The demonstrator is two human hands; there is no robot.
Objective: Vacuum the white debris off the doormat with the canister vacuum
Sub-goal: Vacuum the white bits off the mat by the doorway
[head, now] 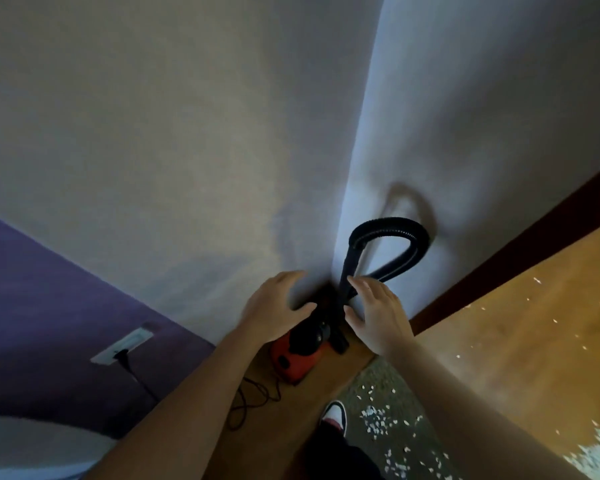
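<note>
A red and black canister vacuum [293,358] stands on the floor in the wall corner. Its black hose [395,230] loops up against the wall, and the black wand [347,271] rises from the canister. My left hand [274,304] hovers open just above the canister. My right hand [378,313] is open beside the wand, fingers spread, holding nothing. The grey speckled doormat [378,403] lies at the bottom right, strewn with white debris [374,419].
The vacuum's black cord [142,382] runs from a wall socket [122,346] on the purple wall to a tangle on the wooden floor. My shoe [334,417] stands at the mat's edge. White bits also lie scattered on the wooden floor [534,323] to the right.
</note>
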